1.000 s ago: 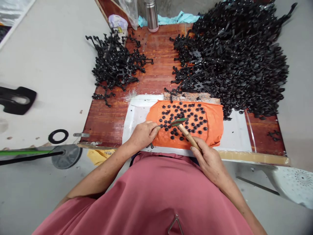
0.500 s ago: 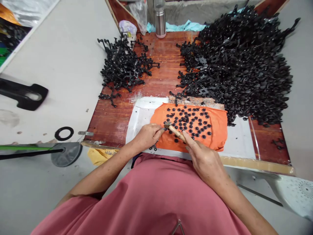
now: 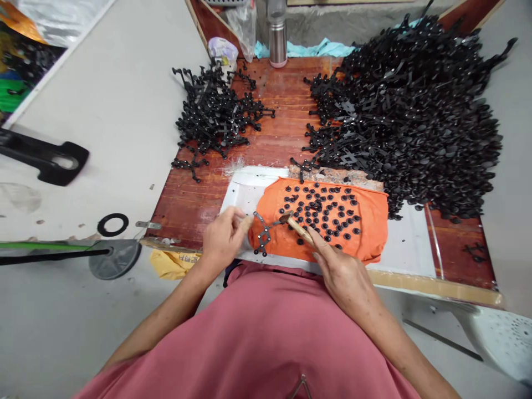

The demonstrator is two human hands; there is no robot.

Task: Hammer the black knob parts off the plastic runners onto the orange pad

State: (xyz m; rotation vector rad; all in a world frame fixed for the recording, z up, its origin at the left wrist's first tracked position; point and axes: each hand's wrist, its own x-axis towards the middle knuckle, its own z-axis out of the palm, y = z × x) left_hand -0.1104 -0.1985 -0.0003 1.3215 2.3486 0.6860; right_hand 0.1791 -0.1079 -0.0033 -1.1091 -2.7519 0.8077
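Note:
My left hand (image 3: 223, 238) is closed in a pinch on a black plastic sprue frame (image 3: 262, 237) at the left edge of the orange cloth (image 3: 369, 227). My right hand (image 3: 341, 271) grips the wooden handle of a small knife (image 3: 296, 223), whose blade points left toward the frame. Several small black round caps (image 3: 328, 208) lie scattered on the cloth. The cloth rests on a white sheet (image 3: 405, 241) laid over a reddish wooden board (image 3: 187, 202).
A small heap of stripped black frames (image 3: 216, 116) sits at the board's far left; a big heap of frames with caps (image 3: 411, 111) fills the right. A steel flask (image 3: 277, 39) stands at the back. A black ring (image 3: 112, 224) and black handle (image 3: 45, 158) lie on the floor at left.
My left hand pulled leftward, drawing a black frame off the cloth's edge. The knife in my right hand stayed near the cloth's left side. The view shifted slightly.

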